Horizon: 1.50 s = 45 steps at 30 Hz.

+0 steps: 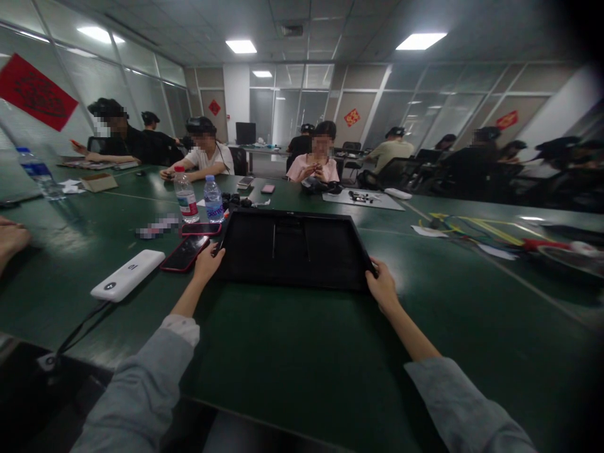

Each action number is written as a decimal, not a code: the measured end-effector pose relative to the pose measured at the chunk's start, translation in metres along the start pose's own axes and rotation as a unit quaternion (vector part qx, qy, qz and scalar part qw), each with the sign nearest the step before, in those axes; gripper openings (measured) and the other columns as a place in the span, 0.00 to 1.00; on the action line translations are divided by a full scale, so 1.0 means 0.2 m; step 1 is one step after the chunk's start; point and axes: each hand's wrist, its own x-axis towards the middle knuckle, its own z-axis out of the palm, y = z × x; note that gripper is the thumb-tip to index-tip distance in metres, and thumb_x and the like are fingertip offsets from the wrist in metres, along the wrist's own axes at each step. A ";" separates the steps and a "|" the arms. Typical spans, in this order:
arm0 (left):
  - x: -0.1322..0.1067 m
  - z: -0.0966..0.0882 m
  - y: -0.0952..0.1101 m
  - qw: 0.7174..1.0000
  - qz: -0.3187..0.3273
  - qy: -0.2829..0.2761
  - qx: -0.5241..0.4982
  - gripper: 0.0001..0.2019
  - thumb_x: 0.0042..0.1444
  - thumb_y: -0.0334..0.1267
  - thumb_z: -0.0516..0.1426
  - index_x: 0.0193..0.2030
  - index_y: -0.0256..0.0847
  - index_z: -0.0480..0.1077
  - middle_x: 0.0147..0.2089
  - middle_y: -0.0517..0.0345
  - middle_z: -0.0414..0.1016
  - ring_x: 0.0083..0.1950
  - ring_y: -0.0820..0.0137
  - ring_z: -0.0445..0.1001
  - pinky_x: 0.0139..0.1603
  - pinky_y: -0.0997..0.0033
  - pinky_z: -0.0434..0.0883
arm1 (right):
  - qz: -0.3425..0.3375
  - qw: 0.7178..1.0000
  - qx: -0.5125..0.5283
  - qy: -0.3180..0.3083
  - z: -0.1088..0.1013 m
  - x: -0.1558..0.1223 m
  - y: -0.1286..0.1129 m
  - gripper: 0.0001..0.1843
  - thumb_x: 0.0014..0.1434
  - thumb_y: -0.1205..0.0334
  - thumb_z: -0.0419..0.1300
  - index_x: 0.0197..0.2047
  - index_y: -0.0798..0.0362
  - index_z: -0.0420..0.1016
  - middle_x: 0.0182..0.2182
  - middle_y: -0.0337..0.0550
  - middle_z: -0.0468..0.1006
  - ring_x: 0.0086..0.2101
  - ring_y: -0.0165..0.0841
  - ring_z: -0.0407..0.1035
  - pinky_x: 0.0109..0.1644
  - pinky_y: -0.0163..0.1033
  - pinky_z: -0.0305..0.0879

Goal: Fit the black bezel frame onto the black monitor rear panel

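A wide black rectangular panel with a raised rim [245, 255], like a monitor's casing, is in front of me at the green table. Two thin lighter lines run down its middle; whether it rests fully on the table I cannot tell. My left hand [207, 259] grips its left edge, the thumb on top. Around the right edge, near the close corner, my right hand [382, 286] is closed. Left of my left hand lies a dark phone with a red case [185, 253], and behind it another red-edged phone [201, 229].
A white power bank [127, 275] with a black cable lies at left. Two bottles, one red-capped [185, 198] and one blue-capped [214, 201], stand behind the phones. Yellow cables [476, 226] and a red-handled item [542, 244] lie at right. Several people sit beyond.
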 end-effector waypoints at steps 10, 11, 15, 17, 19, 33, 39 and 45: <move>-0.01 -0.01 0.01 1.000 -0.003 -0.011 0.004 0.23 0.64 0.44 0.57 0.63 0.37 0.72 0.54 0.42 0.81 0.56 0.57 0.79 0.59 0.59 0.72 | -0.020 1.000 -0.006 0.000 0.01 0.02 0.04 0.31 0.53 0.59 0.56 0.60 0.54 0.72 0.52 0.55 0.78 0.53 0.47 0.73 0.63 0.58 0.66; -0.02 -0.01 0.01 1.000 -0.002 -0.009 0.003 0.23 0.64 0.44 0.57 0.62 0.37 0.73 0.54 0.43 0.81 0.56 0.57 0.79 0.59 0.59 0.72 | -0.022 1.000 -0.007 0.003 0.01 0.02 0.04 0.30 0.52 0.59 0.56 0.59 0.53 0.72 0.51 0.54 0.79 0.52 0.46 0.73 0.63 0.58 0.66; -0.02 -0.01 0.01 1.000 0.001 -0.004 0.002 0.23 0.64 0.44 0.58 0.62 0.38 0.73 0.54 0.43 0.81 0.57 0.57 0.79 0.60 0.60 0.72 | -0.022 1.000 -0.012 0.009 0.02 0.02 0.06 0.30 0.52 0.58 0.56 0.59 0.53 0.72 0.49 0.53 0.79 0.49 0.46 0.74 0.60 0.58 0.68; -0.02 -0.01 0.02 1.000 -0.001 -0.006 0.003 0.23 0.64 0.44 0.57 0.62 0.38 0.73 0.55 0.43 0.81 0.57 0.57 0.79 0.60 0.59 0.71 | -0.021 1.000 -0.013 0.008 0.02 0.02 0.06 0.30 0.52 0.58 0.56 0.59 0.53 0.72 0.49 0.53 0.79 0.49 0.46 0.74 0.60 0.58 0.68; -0.02 -0.01 0.02 1.000 0.000 -0.010 0.005 0.23 0.64 0.44 0.57 0.63 0.36 0.72 0.55 0.41 0.81 0.57 0.56 0.78 0.60 0.59 0.71 | -0.020 1.000 -0.014 0.008 0.01 0.02 0.06 0.30 0.52 0.59 0.57 0.59 0.54 0.72 0.49 0.54 0.79 0.49 0.46 0.74 0.60 0.58 0.68; 0.03 -0.02 -0.05 0.997 -0.041 -0.019 -0.060 0.21 0.57 0.40 0.61 0.56 0.36 0.74 0.48 0.46 0.82 0.50 0.60 0.80 0.55 0.62 0.73 | 0.046 0.997 -0.036 -0.055 -0.07 0.02 -0.01 0.37 0.46 0.64 0.59 0.62 0.55 0.68 0.42 0.55 0.79 0.41 0.45 0.76 0.50 0.54 0.74; 0.07 -0.06 -0.07 0.991 -0.059 -0.039 -0.115 0.23 0.48 0.60 0.64 0.32 0.39 0.71 0.30 0.56 0.76 0.36 0.64 0.75 0.39 0.67 0.70 | 0.110 0.964 0.045 -0.239 -0.30 0.00 0.06 0.50 0.51 0.49 0.67 0.72 0.56 0.52 0.41 0.53 0.81 0.36 0.45 0.78 0.42 0.52 0.78; 0.02 -0.04 -0.02 0.998 -0.008 -0.054 -0.036 0.27 0.53 0.67 0.57 0.24 0.44 0.64 0.24 0.61 0.69 0.31 0.66 0.69 0.34 0.68 0.63 | 0.052 0.988 0.053 -0.135 -0.29 0.01 0.02 0.46 0.49 0.42 0.68 0.67 0.50 0.64 0.53 0.53 0.79 0.48 0.48 0.77 0.50 0.52 0.78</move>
